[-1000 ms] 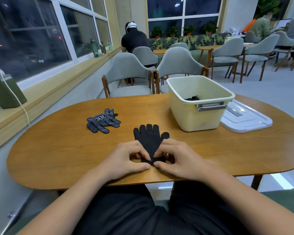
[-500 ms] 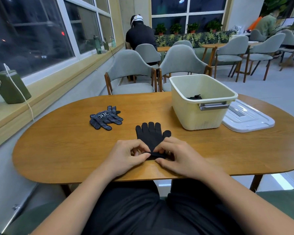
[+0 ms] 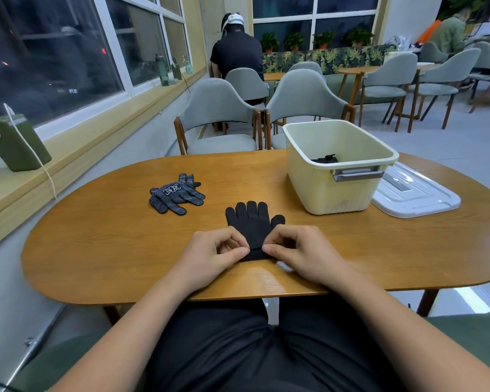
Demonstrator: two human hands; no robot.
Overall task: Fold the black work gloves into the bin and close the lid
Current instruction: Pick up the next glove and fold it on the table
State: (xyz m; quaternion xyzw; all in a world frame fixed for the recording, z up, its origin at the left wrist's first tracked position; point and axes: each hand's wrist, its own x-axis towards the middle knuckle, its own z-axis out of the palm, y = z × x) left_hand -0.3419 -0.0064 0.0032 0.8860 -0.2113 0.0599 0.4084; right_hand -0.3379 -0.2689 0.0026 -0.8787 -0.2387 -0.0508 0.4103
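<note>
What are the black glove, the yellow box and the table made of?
The black glove looks like soft knitted fabric: matte, and its cuff folds easily under the fingers. The yellow bin seems to be smooth plastic with a slight shine and a grey handle. The table looks like glossy varnished wood, showing grain lines, though it might be veneer.

Dotted gloves (image 3: 177,196): white printed mark on the back, characters too small to read.
Other readable text: none.
</note>
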